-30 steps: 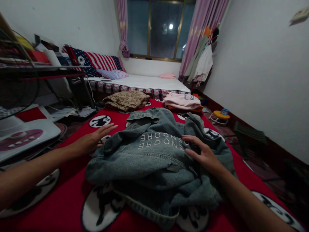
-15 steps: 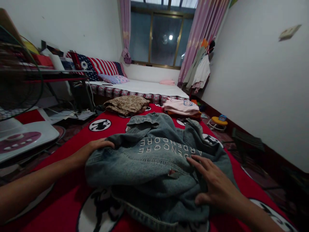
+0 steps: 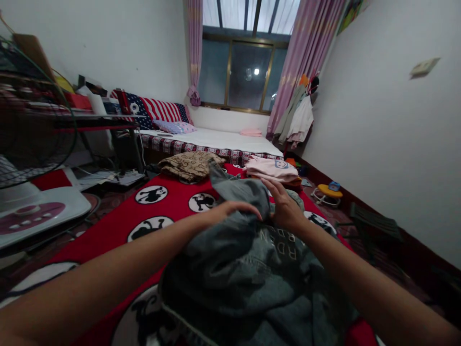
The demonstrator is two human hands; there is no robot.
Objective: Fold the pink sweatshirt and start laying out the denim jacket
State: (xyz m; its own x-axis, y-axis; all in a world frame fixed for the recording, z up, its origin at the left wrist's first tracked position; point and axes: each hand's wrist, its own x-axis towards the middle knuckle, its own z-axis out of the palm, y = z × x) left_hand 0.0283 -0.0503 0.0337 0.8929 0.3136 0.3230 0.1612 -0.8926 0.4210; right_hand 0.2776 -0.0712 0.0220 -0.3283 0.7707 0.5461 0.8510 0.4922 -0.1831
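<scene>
A blue-grey denim jacket [image 3: 273, 269] with white embroidered letters lies bunched on a red cloth with white circles and black figures. Its left side is folded over toward the middle, and part of the lettering is covered. My left hand [image 3: 237, 210] is closed on the folded denim, its fingers mostly hidden behind the cloth. Close beside it, my right hand [image 3: 286, 204] grips the jacket near its far edge, thumb and fingers around the fabric.
Beyond the jacket on the red cloth [image 3: 176, 202] lie a folded brown patterned garment [image 3: 190, 166] and folded pink clothing [image 3: 270, 168]. A fan [image 3: 36, 197] and a cluttered desk [image 3: 104, 117] stand left. At right are a yellow stool [image 3: 329, 191] and a dark folding stool [image 3: 376, 221].
My left hand has carried the jacket's left side over to the right. My right hand has moved forward to the jacket's far part and closed on it. The view has tilted up slightly.
</scene>
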